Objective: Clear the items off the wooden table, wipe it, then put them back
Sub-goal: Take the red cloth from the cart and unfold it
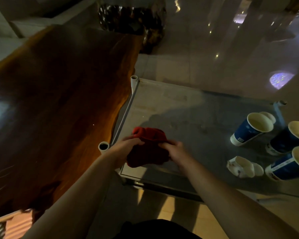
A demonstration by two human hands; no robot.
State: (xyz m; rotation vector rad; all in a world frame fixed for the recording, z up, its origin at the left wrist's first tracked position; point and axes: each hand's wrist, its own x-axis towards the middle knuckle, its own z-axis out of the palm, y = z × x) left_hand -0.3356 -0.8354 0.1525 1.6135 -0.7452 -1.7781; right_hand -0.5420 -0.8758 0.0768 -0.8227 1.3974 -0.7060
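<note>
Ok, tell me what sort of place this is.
Probably a dim lounge or reception room indoors. A live-edge wooden table stands beside a glass-topped side table holding paper cups, on a glossy tiled floor that reflects ceiling lights.

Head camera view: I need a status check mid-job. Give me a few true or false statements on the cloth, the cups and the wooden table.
1. Both hands hold the red cloth. True: left hand and right hand grip it.
2. The cloth is over the wooden table. False: it is over the glass-topped rack.
3. The blue paper cups stand on the wooden table. False: they are on the rack.
4. The visible wooden tabletop is bare. True.
</note>
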